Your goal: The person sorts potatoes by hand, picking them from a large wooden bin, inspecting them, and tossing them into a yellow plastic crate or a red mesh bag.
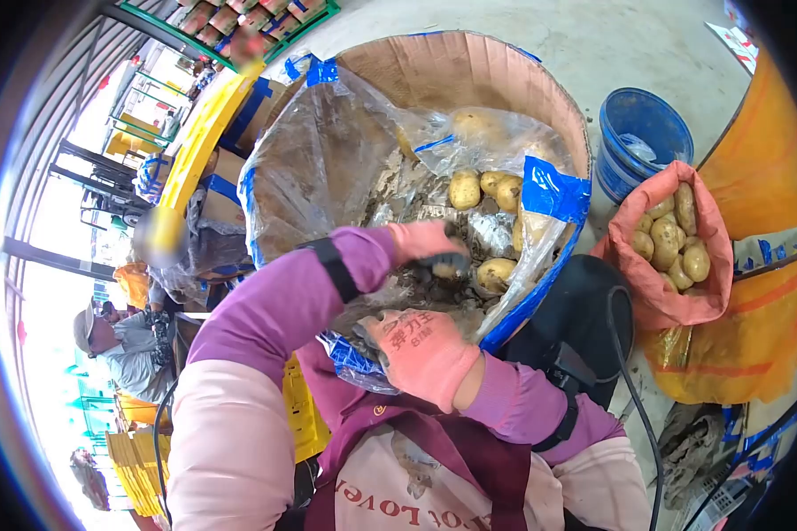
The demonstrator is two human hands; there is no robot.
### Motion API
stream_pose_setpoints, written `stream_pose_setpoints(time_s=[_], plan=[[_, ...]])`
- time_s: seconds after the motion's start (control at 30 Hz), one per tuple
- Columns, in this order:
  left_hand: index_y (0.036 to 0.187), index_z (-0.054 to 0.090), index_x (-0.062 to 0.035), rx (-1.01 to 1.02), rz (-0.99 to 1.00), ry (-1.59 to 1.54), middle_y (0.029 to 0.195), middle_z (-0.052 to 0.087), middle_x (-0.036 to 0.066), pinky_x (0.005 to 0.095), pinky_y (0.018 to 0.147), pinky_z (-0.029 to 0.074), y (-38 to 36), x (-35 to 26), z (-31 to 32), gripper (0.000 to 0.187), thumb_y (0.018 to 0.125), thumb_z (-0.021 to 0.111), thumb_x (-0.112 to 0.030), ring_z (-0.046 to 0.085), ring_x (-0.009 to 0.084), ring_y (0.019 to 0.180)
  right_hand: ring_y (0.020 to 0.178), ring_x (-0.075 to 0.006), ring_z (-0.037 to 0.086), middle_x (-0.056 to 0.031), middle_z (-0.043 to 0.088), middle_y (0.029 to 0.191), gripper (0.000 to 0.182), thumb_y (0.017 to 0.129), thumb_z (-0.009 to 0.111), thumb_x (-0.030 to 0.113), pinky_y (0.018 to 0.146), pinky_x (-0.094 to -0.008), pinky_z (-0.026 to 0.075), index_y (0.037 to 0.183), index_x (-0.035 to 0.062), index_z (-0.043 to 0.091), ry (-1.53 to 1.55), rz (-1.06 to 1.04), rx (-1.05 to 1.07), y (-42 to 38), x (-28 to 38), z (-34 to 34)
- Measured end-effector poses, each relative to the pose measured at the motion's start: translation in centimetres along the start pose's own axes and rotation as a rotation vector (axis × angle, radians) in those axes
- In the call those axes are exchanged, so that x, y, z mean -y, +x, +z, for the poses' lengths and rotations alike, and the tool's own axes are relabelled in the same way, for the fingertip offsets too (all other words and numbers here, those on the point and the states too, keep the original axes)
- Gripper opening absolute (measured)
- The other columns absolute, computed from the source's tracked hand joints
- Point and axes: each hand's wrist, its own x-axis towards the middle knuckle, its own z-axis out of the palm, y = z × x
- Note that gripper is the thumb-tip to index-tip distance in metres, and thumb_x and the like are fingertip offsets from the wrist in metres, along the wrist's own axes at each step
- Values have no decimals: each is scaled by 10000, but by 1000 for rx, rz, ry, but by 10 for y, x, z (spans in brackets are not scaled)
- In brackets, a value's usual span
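In a round cardboard bin (469, 66) lined with clear plastic, several potatoes (465, 189) lie at the right side among dirt and torn scraps. My left hand (429, 245), in a pink glove with dark fingers, reaches down into the bin beside a potato (495, 274). Its fingers are curled together, and what lies under them is largely hidden. Nearer my body, my right hand (423, 356), also gloved in pink, is at the bin's near side by the blue-taped plastic (356, 361). Its fingers are bent inward; whatever they hold is hidden.
A red sack (675, 311) of potatoes stands to the right, below a blue bucket (645, 133). Orange sacking (762, 159) hangs at the far right. At left are a yellow bar (205, 133), a person in grey (133, 358) and stacked yellow pieces (142, 469). A dark cable runs at right.
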Motion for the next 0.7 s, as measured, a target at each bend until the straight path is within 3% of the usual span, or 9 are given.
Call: stream_pose_setpoints(time_s=[0.03, 0.13, 0.2, 0.3, 0.37, 0.4, 0.53, 0.6, 0.7], plan=[[1242, 560, -3, 66, 710, 478, 1083, 663, 133, 287, 642, 623, -3, 14, -24, 370, 959, 573, -241, 656, 210, 1006, 988, -297, 657, -128, 658, 1099, 420, 842, 545, 177, 830, -408, 518, 1248, 72, 557, 6, -4, -44, -2, -1, 1], [1241, 571, -22, 79, 469, -468, 1141, 643, 102, 361, 752, 594, -86, -28, -39, 341, 966, 553, -222, 646, 216, 1033, 950, -325, 662, -164, 676, 1048, 423, 856, 581, 222, 832, -418, 523, 1254, 78, 582, 89, 30, -103, -3, -4, -1], [1302, 560, -19, -248, 975, 88, 1154, 650, 53, 276, 856, 519, -127, -29, -46, 395, 967, 555, -229, 605, 104, 1036, 923, -362, 655, -200, 679, 1019, 419, 852, 616, 224, 807, -421, 531, 1245, 79, 600, 153, 59, -225, -2, -6, 0], [1324, 537, 13, -414, 949, -205, 1166, 641, 50, 273, 919, 466, -184, -30, -20, 484, 907, 642, -209, 579, 118, 1050, 890, -248, 685, -158, 685, 1048, 384, 890, 614, 168, 774, -379, 535, 1250, 39, 580, 511, -15, -399, 1, -11, -6], [1334, 519, 12, -445, 900, -449, 1215, 620, 79, 292, 996, 432, -200, -3, -3, 532, 854, 698, -130, 547, 147, 1144, 883, -308, 653, -182, 658, 999, 387, 876, 655, 139, 801, -370, 518, 1226, 10, 552, 753, 110, -510, 0, -4, -22], [1345, 507, 11, -441, 974, -568, 1236, 611, 81, 297, 1009, 426, -200, 11, 9, 558, 838, 710, -99, 541, 150, 1162, 909, -286, 633, -151, 635, 1065, 381, 917, 623, 126, 859, -353, 503, 1254, -22, 522, 1275, 187, -540, 8, 3, -25], [1352, 495, 24, -698, 1032, -369, 1271, 598, 131, 336, 1042, 419, -169, 57, 33, 629, 793, 758, -90, 565, 234, 1183, 1021, -272, 638, -141, 579, 1274, 418, 976, 564, 135, 930, -386, 501, 1344, -36, 468, 829, 163, -332, 2, -42, -8], [1347, 502, 26, -926, 1004, -36, 1265, 601, 152, 343, 1041, 422, -153, 77, 35, 633, 787, 765, -108, 577, 266, 1169, 1035, -264, 645, -150, 605, 1252, 383, 979, 540, 128, 898, -402, 522, 1329, -24, 503, 2013, -12, -496, 3, -15, -7], [1351, 511, 23, -887, 915, -204, 1282, 592, 122, 322, 1047, 397, -157, 84, 39, 627, 796, 765, -117, 547, 193, 1206, 1041, -240, 649, -145, 622, 1214, 409, 1003, 460, 226, 840, -340, 553, 1338, -6, 491, 1451, 127, -451, 12, -5, -16]])
